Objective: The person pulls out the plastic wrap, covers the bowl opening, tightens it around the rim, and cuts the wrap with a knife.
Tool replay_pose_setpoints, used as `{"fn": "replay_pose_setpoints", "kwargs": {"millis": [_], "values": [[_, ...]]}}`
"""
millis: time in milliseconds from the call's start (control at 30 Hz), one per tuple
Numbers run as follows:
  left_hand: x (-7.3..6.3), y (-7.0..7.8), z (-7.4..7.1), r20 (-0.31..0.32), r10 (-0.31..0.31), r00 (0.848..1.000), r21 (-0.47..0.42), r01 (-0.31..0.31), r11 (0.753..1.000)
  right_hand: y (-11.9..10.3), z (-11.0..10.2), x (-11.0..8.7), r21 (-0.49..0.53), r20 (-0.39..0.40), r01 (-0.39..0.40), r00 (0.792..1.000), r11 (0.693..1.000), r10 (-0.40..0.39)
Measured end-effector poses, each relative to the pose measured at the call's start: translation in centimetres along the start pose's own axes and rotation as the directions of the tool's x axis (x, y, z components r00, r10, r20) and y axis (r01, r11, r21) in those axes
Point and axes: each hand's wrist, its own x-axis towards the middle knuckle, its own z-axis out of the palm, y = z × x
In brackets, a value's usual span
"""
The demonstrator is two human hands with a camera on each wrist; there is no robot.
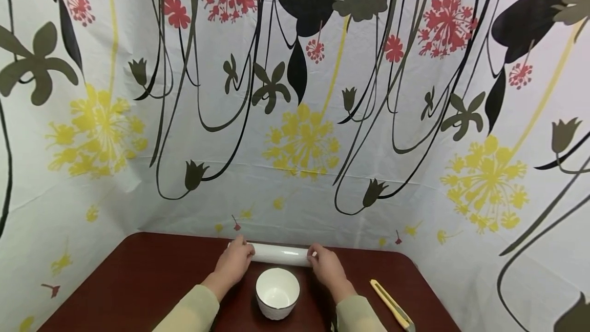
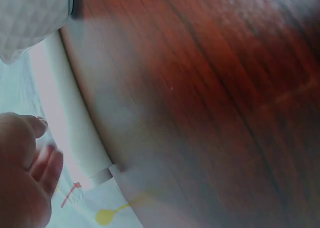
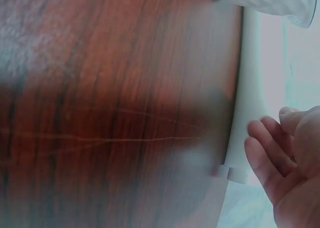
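Note:
A glossy white roll [image 1: 279, 254] lies crosswise near the table's far edge; a short core end shows in both wrist views. My left hand [image 1: 236, 258] is at the roll's left end. In the left wrist view, the left thumb and loosely bent fingers [image 2: 52, 170] are spread apart beside the roll [image 2: 75, 123]. At the other end is my right hand [image 1: 328, 266], its fingertips [image 3: 254, 129] right at the roll's surface [image 3: 245, 97] and its thumb separate from them. Between the forearms stands a white bowl [image 1: 277, 293] with a textured outside and a dark rim line.
A yellow box cutter [image 1: 391, 304] lies on the dark red-brown wooden table [image 1: 170, 265], right of my right forearm. Behind the table and along its sides hangs a white flower-patterned sheet [image 1: 295, 204], close to the far edge.

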Motion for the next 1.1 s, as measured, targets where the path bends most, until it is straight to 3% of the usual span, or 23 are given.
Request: {"fn": "replay_pose_setpoints", "kwargs": {"millis": [33, 67, 133, 200, 333, 433, 600, 700, 900, 1100], "values": [[0.0, 0.0, -0.1, -0.013, -0.009, 1.000, 0.018, 0.010, 1.000, -0.1, -0.1, 0.0, 0.030, 0.005, -0.010, 1.000, 0.999, 0.010], [-0.4, 1.0, -1.3, -0.002, -0.035, 0.999, 0.021, 0.035, 0.999, -0.2, -0.1, 0.0, 0.054, 0.006, -0.020, 1.000, 0.998, 0.020], [-0.4, 0.9, -1.5, 0.002, -0.055, 0.999, 0.000, 0.055, 0.999, -0.4, -0.2, 0.0, 0.080, -0.008, -0.034, 0.999, 0.996, 0.034], [-0.4, 0.8, -1.7, 0.036, -0.047, 0.998, -0.021, 0.048, 0.999, -0.5, -0.3, -0.1, 0.089, -0.036, -0.038, 0.999, 0.995, 0.041], [-0.3, 0.2, -1.6, 0.039, 0.012, 0.999, -0.100, -0.008, 0.995, -0.7, -0.2, -0.1, 0.081, -0.077, -0.037, 0.996, 0.996, 0.043], [-0.1, 0.2, -1.8, 0.027, 0.039, 0.999, -0.104, -0.036, 0.994, -0.8, -0.2, 0.0, 0.071, -0.103, -0.026, 0.994, 0.997, 0.033], [-0.1, 0.9, -3.0, 0.055, -0.014, 0.998, -0.107, 0.019, 0.994, -0.8, -0.5, 0.3, 0.078, -0.137, -0.027, 0.990, 0.997, 0.038], [-0.1, 1.0, -3.3, 0.053, -0.027, 0.998, -0.116, 0.033, 0.993, -0.9, -0.8, 0.5, 0.093, -0.133, -0.020, 0.991, 0.996, 0.032], [0.0, 0.7, -3.3, -0.003, 0.025, 1.000, -0.119, -0.025, 0.993, -0.9, -1.2, 0.7, 0.110, -0.129, -0.038, 0.990, 0.993, 0.052], [0.0, 1.0, -3.9, -0.015, 0.034, 0.999, -0.164, -0.036, 0.986, -0.9, -1.5, 0.8, 0.121, -0.162, -0.017, 0.986, 0.993, 0.036]]}}
